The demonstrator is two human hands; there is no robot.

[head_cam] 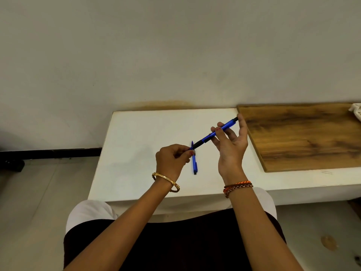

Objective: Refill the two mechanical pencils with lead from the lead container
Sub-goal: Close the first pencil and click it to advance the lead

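Note:
A blue mechanical pencil (210, 136) with a black grip is held slanted above the white table (136, 153), its black cap end up to the right. My right hand (230, 145) grips its barrel between thumb and fingers. My left hand (172, 159) is closed around its tip end; something small may be pinched there, but I cannot make it out. A second blue pencil (194, 165) lies flat on the table just below, pointing away from me, partly hidden by the left hand. No lead container shows.
A wooden board (300, 137) lies on the table's right part, with a white cloth (356, 112) at its far right edge. The wall stands right behind the table. Tiled floor lies to the left, my lap below.

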